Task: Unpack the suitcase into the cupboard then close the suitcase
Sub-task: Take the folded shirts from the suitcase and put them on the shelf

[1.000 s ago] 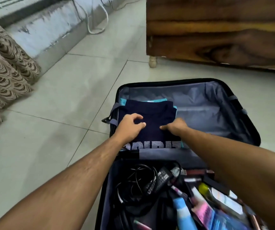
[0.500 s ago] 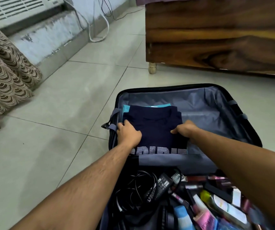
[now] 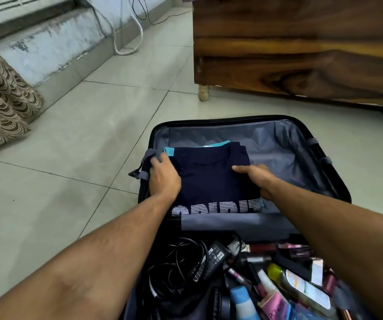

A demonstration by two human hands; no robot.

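Navy folded shirt [image 3: 211,181] lies in the far half of the open suitcase [image 3: 301,162] on the floor; left hand [image 3: 164,179] and right hand [image 3: 258,179] grip its side edges, fingers curled underneath.

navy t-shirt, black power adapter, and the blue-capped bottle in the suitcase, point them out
navy t-shirt [image 3: 211,181], head view, on the flat folded front above the white lettering
black power adapter [image 3: 210,262], head view, on its labelled top face
blue-capped bottle [image 3: 240,296], head view, on the blue cap
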